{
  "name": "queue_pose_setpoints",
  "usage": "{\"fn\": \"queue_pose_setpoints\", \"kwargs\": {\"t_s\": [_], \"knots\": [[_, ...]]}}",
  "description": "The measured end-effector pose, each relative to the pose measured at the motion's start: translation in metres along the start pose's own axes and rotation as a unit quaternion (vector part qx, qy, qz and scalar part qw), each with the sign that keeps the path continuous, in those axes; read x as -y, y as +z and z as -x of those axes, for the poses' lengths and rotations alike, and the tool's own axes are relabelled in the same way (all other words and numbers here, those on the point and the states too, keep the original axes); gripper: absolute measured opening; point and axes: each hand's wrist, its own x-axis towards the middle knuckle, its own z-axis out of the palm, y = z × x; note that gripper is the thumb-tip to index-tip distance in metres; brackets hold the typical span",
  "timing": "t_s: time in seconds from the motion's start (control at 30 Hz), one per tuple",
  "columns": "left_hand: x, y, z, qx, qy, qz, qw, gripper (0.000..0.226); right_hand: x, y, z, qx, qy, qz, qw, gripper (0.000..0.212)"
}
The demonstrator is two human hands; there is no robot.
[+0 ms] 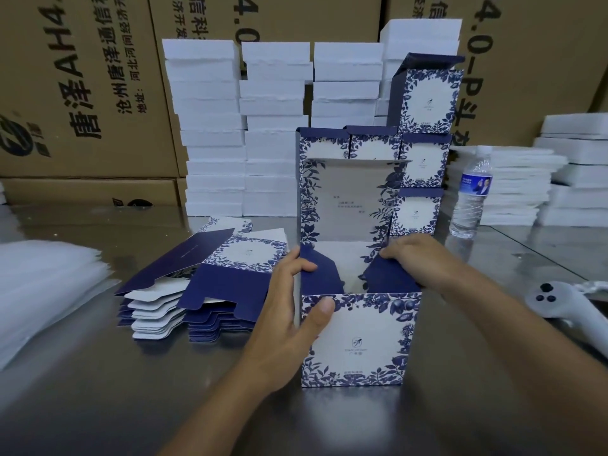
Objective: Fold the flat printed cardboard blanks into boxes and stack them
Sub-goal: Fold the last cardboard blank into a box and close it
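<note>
Far left of the box [358, 340], a slumped heap of clear plastic sheets [42, 291] on the steel table [131, 390]. Behind that heap, brown cartons [82, 93] with big black print: "AH4." beside Chinese lines, among them 唐泽 and 地址; further right, "4.0-P". Just left of the box, two fanned piles of flat blanks [204, 291], navy and white with blue leaf print, not yet folded. Behind the box to the left, tall columns of white foam slabs [210, 126].

Left hand [289, 311] gripping the box's left front corner, thumb flat on the printed front, fingers curled over the left wall onto a navy flap. Box itself upright on the table, central and close to the camera, open on top, tall lid panel standing at its back. Right hand [418, 258] closed over the navy flap on the box's right side, bending it inward.

Judged as the flap-tucking step: both side flaps partly in, lid not yet down. Next move likely calls for pressing both flaps level, then lowering the lid panel and sliding its tongue behind the front wall without creasing the print.

Behind the box to the right, finished boxes [424, 159] in a stack, top one with lid ajar. Right of the box, a water bottle [472, 199], blue label unreadable. Far right, a white controller [552, 304]. Small logo and text on the box front, too fine to read.
</note>
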Motion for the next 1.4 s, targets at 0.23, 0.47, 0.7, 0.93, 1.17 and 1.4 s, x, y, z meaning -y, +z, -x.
{"fn": "queue_pose_setpoints", "kwargs": {"t_s": [0.23,0.47,0.7,0.93,1.17,1.4], "knots": [[-0.003,0.007,-0.001,-0.007,-0.015,-0.020,1.000,0.041,-0.001,0.000,-0.002,0.006,-0.021,0.051,0.998,0.040],[-0.007,0.009,-0.002,-0.014,-0.016,-0.037,0.999,0.042,-0.007,-0.010,0.015,0.032,-0.032,0.067,0.997,0.039],[-0.007,0.010,-0.002,-0.013,-0.022,-0.039,0.999,0.042,-0.012,-0.010,0.016,0.024,-0.040,0.083,0.995,0.025],[-0.006,0.011,-0.003,-0.019,-0.023,-0.041,0.999,0.043,-0.017,-0.008,0.026,0.032,-0.027,-0.014,0.999,0.040],[-0.006,0.012,-0.004,-0.022,-0.020,-0.048,0.998,0.043,-0.019,-0.011,0.036,0.044,-0.056,-0.028,0.997,0.053],[-0.005,0.011,-0.004,-0.017,-0.021,-0.045,0.999,0.044,-0.017,-0.012,0.038,0.041,-0.052,-0.017,0.998,0.047]]}}
